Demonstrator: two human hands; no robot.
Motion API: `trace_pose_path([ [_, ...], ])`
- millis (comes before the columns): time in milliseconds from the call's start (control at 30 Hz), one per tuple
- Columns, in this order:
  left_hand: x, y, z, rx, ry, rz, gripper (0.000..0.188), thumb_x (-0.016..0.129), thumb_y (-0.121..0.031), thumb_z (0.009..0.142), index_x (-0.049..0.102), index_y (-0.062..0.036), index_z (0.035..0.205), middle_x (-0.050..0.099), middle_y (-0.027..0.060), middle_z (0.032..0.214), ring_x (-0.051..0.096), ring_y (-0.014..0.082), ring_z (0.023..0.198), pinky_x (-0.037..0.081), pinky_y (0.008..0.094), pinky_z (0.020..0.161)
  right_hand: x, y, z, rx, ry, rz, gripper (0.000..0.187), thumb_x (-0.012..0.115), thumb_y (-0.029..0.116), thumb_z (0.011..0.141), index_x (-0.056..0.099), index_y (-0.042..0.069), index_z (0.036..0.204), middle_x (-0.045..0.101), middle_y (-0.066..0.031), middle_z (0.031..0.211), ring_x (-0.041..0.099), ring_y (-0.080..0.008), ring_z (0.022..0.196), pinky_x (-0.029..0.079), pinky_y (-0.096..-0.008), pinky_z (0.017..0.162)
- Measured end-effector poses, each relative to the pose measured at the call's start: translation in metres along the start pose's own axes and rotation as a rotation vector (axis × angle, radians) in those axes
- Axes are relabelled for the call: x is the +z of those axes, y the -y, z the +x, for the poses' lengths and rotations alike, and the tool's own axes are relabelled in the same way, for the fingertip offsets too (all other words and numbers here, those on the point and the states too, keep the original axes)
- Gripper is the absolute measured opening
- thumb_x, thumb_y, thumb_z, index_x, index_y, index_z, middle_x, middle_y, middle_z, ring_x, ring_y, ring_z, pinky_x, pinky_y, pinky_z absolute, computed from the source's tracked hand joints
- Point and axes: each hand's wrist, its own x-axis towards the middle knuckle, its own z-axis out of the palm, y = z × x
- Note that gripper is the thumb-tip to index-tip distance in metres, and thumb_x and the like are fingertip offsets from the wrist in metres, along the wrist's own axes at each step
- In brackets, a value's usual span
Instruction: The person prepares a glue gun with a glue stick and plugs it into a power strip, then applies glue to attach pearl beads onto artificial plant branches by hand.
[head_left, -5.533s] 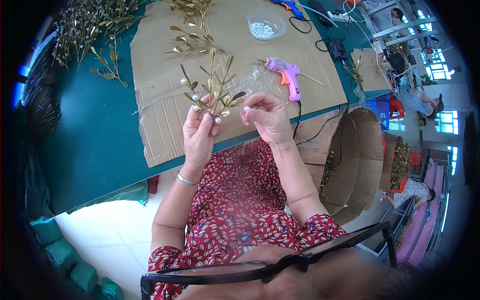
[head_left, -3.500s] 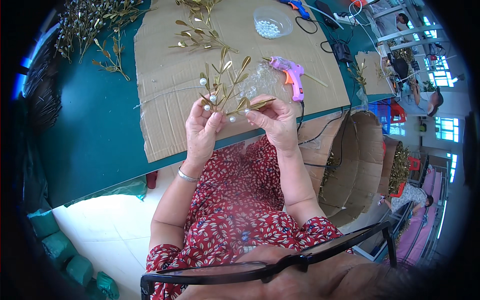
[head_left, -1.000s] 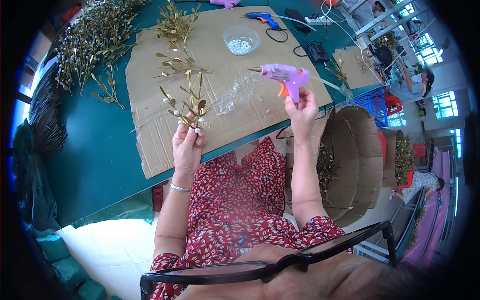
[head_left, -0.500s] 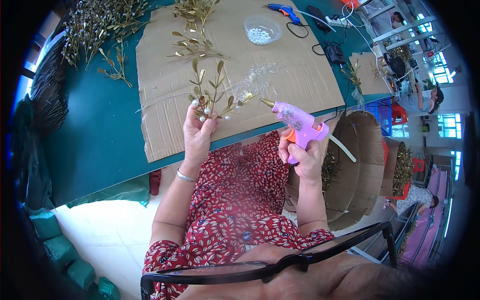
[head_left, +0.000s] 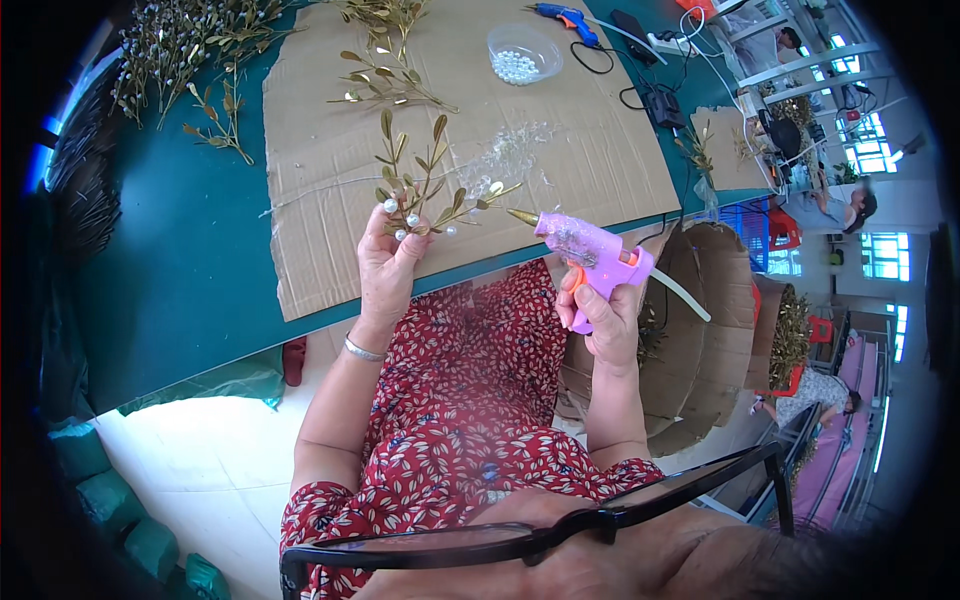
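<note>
My left hand (head_left: pixel 390 265) pinches a gold artificial leaf sprig (head_left: pixel 425 180) near its lower end, above the front edge of the cardboard. Several white pearl beads (head_left: pixel 401 235) sit on the sprig around my fingertips. In my right hand (head_left: pixel 608 318) is a purple hot glue gun (head_left: pixel 585 250), my fingers wrapped round its handle by the orange trigger. Its gold nozzle points left, close to the tip of the sprig's right-hand branch; whether they touch I cannot tell. A white glue stick (head_left: pixel 680 295) pokes out of its back.
A cardboard sheet (head_left: pixel 330 230) covers part of the green table (head_left: pixel 170 270). On it lie a clear bowl of pearls (head_left: pixel 522 62), glue strings (head_left: pixel 510 155) and gold sprigs (head_left: pixel 395 80). A blue glue gun (head_left: pixel 566 20) and cables are behind. A large cardboard box (head_left: pixel 700 330) stands at right.
The glue gun has shifted slightly left and tilted, its nozzle now nearer the sprig's right branch. My left hand still holds the sprig. The whole view has moved a little.
</note>
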Motion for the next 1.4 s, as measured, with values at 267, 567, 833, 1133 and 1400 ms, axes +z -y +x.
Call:
trace_pose_path([
  [267, -0.002, 0.002, 0.000, 0.025, 0.007, 0.048, 0.038, 0.063, -0.013, 0.088, 0.049, -0.0019, 0.122, 0.057, -0.0022, 0.093, 0.049, 0.0021, 0.073, 0.039, 0.0149, 0.060, -0.004, -0.006, 0.004, 0.016, 0.023, 0.011, 0.027, 0.059, 0.021, 0.088, 0.053, -0.001, 0.103, 0.056, -0.0044, 0.075, 0.054, -0.0103, 0.057, 0.044, -0.0228, 0.051],
  [567, 0.002, -0.005, 0.000, 0.013, 0.020, 0.068, 0.044, 0.064, -0.017, 0.088, 0.047, -0.0024, 0.127, 0.054, -0.0029, 0.088, 0.047, 0.0046, 0.074, 0.040, 0.0184, 0.065, -0.001, -0.006, 0.006, -0.003, 0.013, 0.013, 0.027, 0.059, 0.022, 0.088, 0.051, 0.000, 0.102, 0.050, -0.0025, 0.069, 0.052, -0.0112, 0.053, 0.042, -0.0236, 0.048],
  [833, 0.003, -0.007, 0.000, 0.024, 0.013, 0.080, 0.046, 0.066, -0.020, 0.087, 0.048, -0.0027, 0.127, 0.054, -0.0043, 0.087, 0.046, 0.0035, 0.071, 0.040, 0.0176, 0.064, -0.002, -0.006, 0.007, -0.013, 0.030, 0.021, 0.026, 0.060, 0.021, 0.088, 0.051, 0.000, 0.102, 0.049, -0.0019, 0.069, 0.050, -0.0114, 0.052, 0.042, -0.0234, 0.046],
  [1133, 0.005, -0.007, 0.000, 0.010, 0.007, 0.044, 0.048, 0.066, -0.020, 0.087, 0.047, -0.0026, 0.128, 0.054, -0.0047, 0.088, 0.046, 0.0033, 0.072, 0.041, 0.0176, 0.065, -0.005, -0.007, 0.006, -0.002, 0.033, 0.009, 0.030, 0.059, 0.018, 0.088, 0.050, -0.002, 0.109, 0.051, -0.0029, 0.070, 0.052, -0.0116, 0.053, 0.042, -0.0232, 0.047],
  [1400, 0.003, -0.006, 0.000, 0.011, 0.010, 0.063, 0.046, 0.064, -0.015, 0.088, 0.046, -0.0014, 0.128, 0.052, -0.0035, 0.088, 0.046, 0.0042, 0.075, 0.039, 0.0167, 0.066, 0.000, -0.006, 0.007, -0.003, -0.015, 0.001, 0.030, 0.057, 0.013, 0.088, 0.048, -0.003, 0.112, 0.052, -0.0035, 0.070, 0.052, -0.0112, 0.052, 0.042, -0.0227, 0.047],
])
